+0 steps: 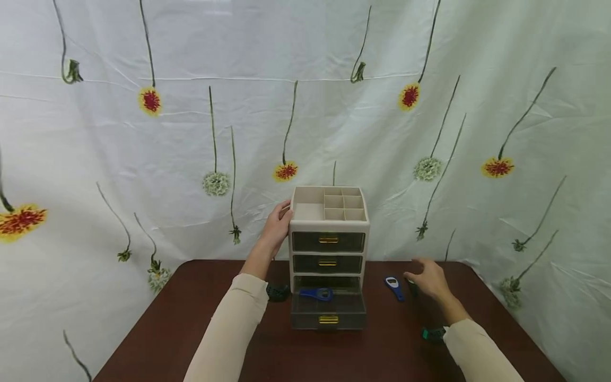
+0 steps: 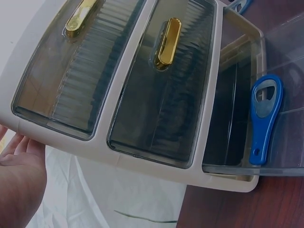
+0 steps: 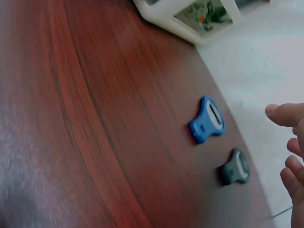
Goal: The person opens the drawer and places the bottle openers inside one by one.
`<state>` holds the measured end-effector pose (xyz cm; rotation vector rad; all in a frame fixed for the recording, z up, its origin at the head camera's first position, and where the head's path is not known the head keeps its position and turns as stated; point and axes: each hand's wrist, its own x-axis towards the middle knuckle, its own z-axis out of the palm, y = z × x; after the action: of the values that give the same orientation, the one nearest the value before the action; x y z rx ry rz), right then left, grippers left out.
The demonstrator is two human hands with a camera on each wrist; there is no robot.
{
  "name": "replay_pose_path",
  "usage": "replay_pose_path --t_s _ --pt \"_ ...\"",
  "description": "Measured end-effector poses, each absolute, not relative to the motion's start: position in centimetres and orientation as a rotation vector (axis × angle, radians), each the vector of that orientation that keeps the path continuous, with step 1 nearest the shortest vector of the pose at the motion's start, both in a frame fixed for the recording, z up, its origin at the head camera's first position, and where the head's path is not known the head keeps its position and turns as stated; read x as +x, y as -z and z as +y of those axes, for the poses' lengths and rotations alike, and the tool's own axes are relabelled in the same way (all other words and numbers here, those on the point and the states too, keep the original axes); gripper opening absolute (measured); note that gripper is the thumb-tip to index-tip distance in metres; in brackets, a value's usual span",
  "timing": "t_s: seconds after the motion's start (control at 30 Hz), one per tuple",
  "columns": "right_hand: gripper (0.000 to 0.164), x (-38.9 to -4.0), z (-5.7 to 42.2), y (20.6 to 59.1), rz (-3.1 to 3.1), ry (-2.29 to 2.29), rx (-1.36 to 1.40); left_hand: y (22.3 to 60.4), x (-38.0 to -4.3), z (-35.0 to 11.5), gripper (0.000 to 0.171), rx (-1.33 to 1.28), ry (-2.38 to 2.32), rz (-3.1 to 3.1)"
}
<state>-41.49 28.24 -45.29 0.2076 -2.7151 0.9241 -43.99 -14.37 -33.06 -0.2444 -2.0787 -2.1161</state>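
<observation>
Both arms wear long cream-beige sleeves of smooth, plain fabric, reaching to the wrists on either side of the drawer unit (image 1: 328,249). The left hand (image 1: 276,227) and right hand (image 1: 429,279) are bare, with no gloves, rings or watch showing. The cuffs sit snug, without visible buttons or markings.

**Lighting and image quality**

Head view: even, soft, bright light; faint shadows on the table (image 1: 167,329); wide-angle bowing at edges. Left wrist view: sharp, glare on the gold handles (image 2: 168,42). Right wrist view: soft focus, near tabletop blurred, pale sheen at left.
</observation>
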Motion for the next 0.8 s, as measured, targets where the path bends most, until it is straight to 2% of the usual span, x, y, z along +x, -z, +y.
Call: replay_pose_path --t_s 0.17,0.37,0.47,0.8 --pt "0.064 -41.8 28.4 46.9 -2.777 -0.971 0.146 33.1 -44.0 -14.6 0.047 -0.255 2.121 -2.058" --pt "0.083 -41.9 28.8 47.8 -2.900 -0.859 0.079 33.0 -43.9 -14.2 0.047 -0.266 2.148 -2.049" --pt "0.087 -42.0 28.7 47.9 -2.963 -0.811 0.026 32.9 -43.9 -14.1 0.046 -0.265 2.152 -2.038" --pt "0.056 -43.0 28.9 48.5 -2.884 -0.994 -0.072 33.1 -43.9 -14.5 0.047 -0.261 2.147 -2.052"
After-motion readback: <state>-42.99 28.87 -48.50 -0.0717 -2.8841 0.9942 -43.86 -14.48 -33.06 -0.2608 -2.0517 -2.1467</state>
